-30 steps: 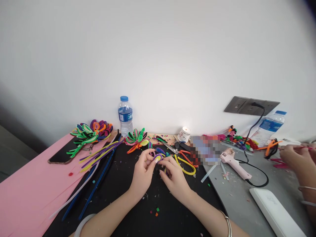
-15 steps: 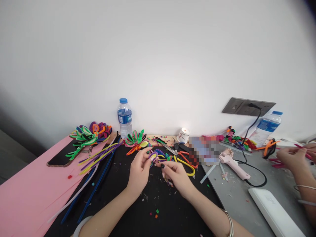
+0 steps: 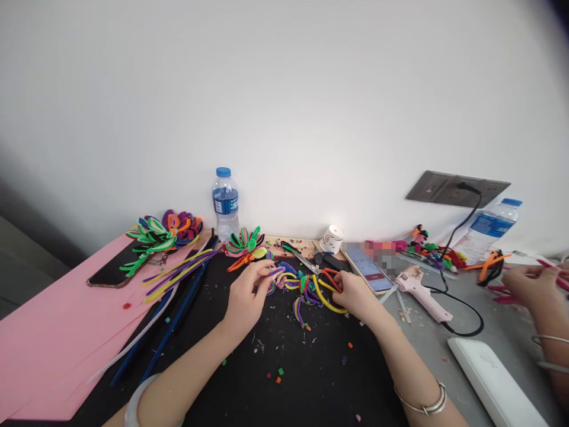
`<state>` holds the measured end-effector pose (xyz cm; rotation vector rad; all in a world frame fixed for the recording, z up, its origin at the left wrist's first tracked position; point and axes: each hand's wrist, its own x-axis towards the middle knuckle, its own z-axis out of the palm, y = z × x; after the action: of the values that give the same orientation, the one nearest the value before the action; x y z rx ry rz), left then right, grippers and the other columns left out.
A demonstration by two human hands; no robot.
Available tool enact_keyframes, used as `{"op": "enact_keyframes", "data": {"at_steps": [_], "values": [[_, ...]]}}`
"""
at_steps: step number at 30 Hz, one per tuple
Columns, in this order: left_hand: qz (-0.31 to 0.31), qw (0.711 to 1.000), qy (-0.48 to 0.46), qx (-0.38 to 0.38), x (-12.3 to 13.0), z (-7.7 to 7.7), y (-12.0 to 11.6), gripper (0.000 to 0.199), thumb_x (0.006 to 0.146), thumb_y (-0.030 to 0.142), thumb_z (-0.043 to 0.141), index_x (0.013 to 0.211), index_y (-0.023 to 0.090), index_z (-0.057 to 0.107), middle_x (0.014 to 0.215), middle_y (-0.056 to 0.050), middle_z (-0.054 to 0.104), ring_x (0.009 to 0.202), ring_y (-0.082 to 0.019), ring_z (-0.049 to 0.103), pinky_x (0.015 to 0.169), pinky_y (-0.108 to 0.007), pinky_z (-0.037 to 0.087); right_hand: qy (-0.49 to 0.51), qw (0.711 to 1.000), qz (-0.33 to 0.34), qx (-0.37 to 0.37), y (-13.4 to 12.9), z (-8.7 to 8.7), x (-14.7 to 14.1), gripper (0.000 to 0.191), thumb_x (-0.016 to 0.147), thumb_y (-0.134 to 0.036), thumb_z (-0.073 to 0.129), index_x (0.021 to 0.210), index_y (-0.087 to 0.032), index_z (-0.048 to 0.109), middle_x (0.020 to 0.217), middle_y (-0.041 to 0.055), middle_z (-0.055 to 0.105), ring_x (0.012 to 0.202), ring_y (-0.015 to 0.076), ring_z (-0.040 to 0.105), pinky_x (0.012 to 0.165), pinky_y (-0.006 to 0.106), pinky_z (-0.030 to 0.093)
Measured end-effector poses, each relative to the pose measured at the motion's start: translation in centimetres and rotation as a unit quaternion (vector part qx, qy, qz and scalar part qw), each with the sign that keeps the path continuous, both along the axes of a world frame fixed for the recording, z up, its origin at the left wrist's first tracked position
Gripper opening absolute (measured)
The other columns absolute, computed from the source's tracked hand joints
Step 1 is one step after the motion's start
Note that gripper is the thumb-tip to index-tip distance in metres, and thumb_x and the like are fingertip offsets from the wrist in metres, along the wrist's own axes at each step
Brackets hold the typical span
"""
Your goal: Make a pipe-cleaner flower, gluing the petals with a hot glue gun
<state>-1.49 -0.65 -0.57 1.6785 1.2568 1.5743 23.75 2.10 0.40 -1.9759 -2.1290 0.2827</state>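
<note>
My left hand (image 3: 249, 292) pinches a purple pipe-cleaner loop (image 3: 278, 271) between thumb and fingers. My right hand (image 3: 359, 295) has its fingers closed at the orange handles of the scissors (image 3: 306, 262), partly hiding them. The metal blades point away to the left. Between my hands, a multicoloured pipe-cleaner piece (image 3: 306, 283) lies on the black mat, with a purple and yellow curl (image 3: 299, 311) hanging toward me. A bent yellow pipe cleaner (image 3: 326, 301) lies beside my right fingers.
Left are loose pipe cleaners (image 3: 178, 279), pipe-cleaner flowers (image 3: 155, 234) and a dark phone (image 3: 111, 271). Behind stand a water bottle (image 3: 226, 204) and a paper cup (image 3: 331, 240). Right are a lit phone (image 3: 368, 270), a corded glue gun (image 3: 424, 301), a white case (image 3: 493, 379) and another person's hands (image 3: 531, 287).
My right hand has left the space beside my left hand and moved right to the scissors' handles. My left hand keeps the purple loop. The multicoloured piece is now less covered.
</note>
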Motion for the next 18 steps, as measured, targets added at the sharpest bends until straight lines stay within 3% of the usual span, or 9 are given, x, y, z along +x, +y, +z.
{"op": "enact_keyframes", "data": {"at_steps": [5, 11, 15, 18], "values": [[0.026, 0.988, 0.094, 0.118, -0.8, 0.1, 0.1, 0.01, 0.078, 0.016, 0.053, 0.084, 0.02, 0.06, 0.079, -0.004, 0.066, 0.076, -0.016, 0.063, 0.072, -0.028, 0.05, -0.005, 1.0, -0.014, 0.001, 0.7, -0.3, 0.2, 0.013, 0.054, -0.012, 0.056, 0.064, -0.017, 0.05, 0.06, 0.0022, 0.054, 0.056, 0.0145, 0.048, 0.048, 0.022, 0.027], [0.002, 0.957, 0.159, 0.242, -1.9, 0.3, 0.5, 0.016, 0.077, 0.007, 0.052, 0.081, 0.02, 0.059, 0.084, -0.005, 0.068, 0.085, -0.017, 0.063, 0.077, -0.029, 0.051, 0.008, 1.0, -0.003, 0.019, 1.0, 0.1, 0.8, 0.015, 0.057, -0.014, 0.053, 0.06, -0.02, 0.04, 0.056, -0.0026, 0.049, 0.052, 0.0119, 0.043, 0.046, 0.021, 0.026], [-0.036, 0.946, 0.187, 0.262, -2.4, 0.3, 0.8, 0.018, 0.078, 0.006, 0.051, 0.085, 0.02, 0.059, 0.09, -0.006, 0.069, 0.089, -0.017, 0.064, 0.082, -0.03, 0.051, 0.038, 0.997, 0.025, 0.058, 0.6, 0.7, 0.3, 0.022, 0.065, -0.028, 0.054, 0.056, -0.021, 0.035, 0.051, -0.0053, 0.041, 0.049, 0.0104, 0.036, 0.046, 0.021, 0.024], [-0.095, 0.952, 0.174, 0.233, -2.2, 0.3, 0.7, 0.017, 0.078, 0.008, 0.051, 0.083, 0.021, 0.062, 0.096, -0.007, 0.068, 0.093, -0.018, 0.062, 0.087, -0.033, 0.05, 0.087, 0.994, 0.027, 0.067, 0.3, 1.3, -0.3, 0.025, 0.067, -0.036, 0.054, 0.057, -0.02, 0.038, 0.051, -0.006, 0.038, 0.049, 0.0099, 0.034, 0.045, 0.02, 0.024]]}}
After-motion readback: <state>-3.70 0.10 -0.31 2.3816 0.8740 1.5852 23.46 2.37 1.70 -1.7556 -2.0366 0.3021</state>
